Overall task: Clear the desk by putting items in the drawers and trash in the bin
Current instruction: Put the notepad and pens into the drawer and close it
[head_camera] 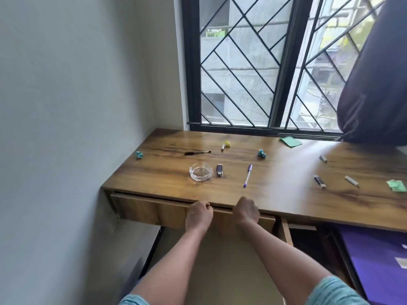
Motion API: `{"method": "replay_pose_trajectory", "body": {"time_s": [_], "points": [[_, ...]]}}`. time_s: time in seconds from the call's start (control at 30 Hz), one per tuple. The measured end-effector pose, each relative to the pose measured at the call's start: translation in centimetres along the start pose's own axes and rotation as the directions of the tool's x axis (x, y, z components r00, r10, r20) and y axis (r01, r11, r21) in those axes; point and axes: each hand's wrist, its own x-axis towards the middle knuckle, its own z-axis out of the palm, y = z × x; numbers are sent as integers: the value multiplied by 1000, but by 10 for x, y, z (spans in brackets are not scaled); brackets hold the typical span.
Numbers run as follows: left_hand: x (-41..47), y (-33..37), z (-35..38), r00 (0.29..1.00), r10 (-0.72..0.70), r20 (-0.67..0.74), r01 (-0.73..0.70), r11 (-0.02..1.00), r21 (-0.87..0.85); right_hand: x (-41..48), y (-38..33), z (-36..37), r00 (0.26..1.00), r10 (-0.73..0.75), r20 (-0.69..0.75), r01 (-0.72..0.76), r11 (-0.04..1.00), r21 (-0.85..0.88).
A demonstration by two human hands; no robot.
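I have both hands curled over the top edge of the left drawer (154, 211), which sits just under the front lip of the wooden table (286, 194). My left hand (198, 214) and my right hand (246, 211) are side by side with a gap between them, fingers hooked over the drawer front and closed on it. The drawer shows a thin dark gap beneath the tabletop, so it stands out only slightly. To its right, a second drawer (286, 232) is pulled out further; I cannot see what is inside it.

The items to clear lie scattered on the table. A clear glass ashtray (200, 172) sits near the front, with a small dark USB stick (219, 170) just beside it on the right. A purple pen (248, 175) lies further right, angled toward the window. Behind them are a black pen (197, 153), a crumpled teal scrap (139, 154) near the left wall, a yellow scrap (226, 144) touching a short stub, and another teal scrap (262, 154). A green paper (290, 142) rests by the window frame. On the right part lie a second dark stick (319, 181), two grey stubs (323, 158) (351, 181) and a crumpled green wrapper (396, 185).
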Motion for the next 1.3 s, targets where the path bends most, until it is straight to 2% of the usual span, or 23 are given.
{"method": "replay_pose_trajectory", "body": {"time_s": [0.23, 0.4, 0.53, 0.6, 0.7, 0.8, 0.87, 1.0, 1.2, 1.3], "points": [[92, -14, -25, 996, -71, -51, 67, 994, -86, 96, -23, -9, 989, 145, -31, -142, 986, 84], [181, 6, -34, 986, -140, -87, 126, 980, -155, 171, -42, -11, 957, 289, 37, -291, 947, 138], [272, 16, -27, 966, -254, -55, 237, 948, -212, 227, -51, -1, 961, 275, 41, -278, 951, 132], [318, 17, -18, 928, -371, 21, 361, 889, -282, 253, -58, 3, 961, 272, 53, -277, 950, 145], [363, 21, -9, 836, -496, 235, 538, 659, -525, 285, -66, 7, 969, 241, 53, -245, 966, 81], [390, 26, 3, 715, -564, 413, 691, 483, -537, 312, -70, 16, 978, 207, 38, -208, 978, 30], [405, 26, 17, 674, -559, 483, 733, 427, -529, 324, -71, 24, 984, 179, 13, -180, 983, 47], [425, 38, 32, 653, -506, 563, 753, 360, -551, 345, -75, 41, 990, 128, -66, -124, 990, 61], [444, 36, 44, 672, -557, 488, 688, 225, -690, 346, -79, 51, 994, 35, -99, -36, 999, -12], [446, 34, 50, 640, -578, 506, 687, 137, -713, 345, -77, 51, 995, 21, -98, -23, 1000, -16]]}}
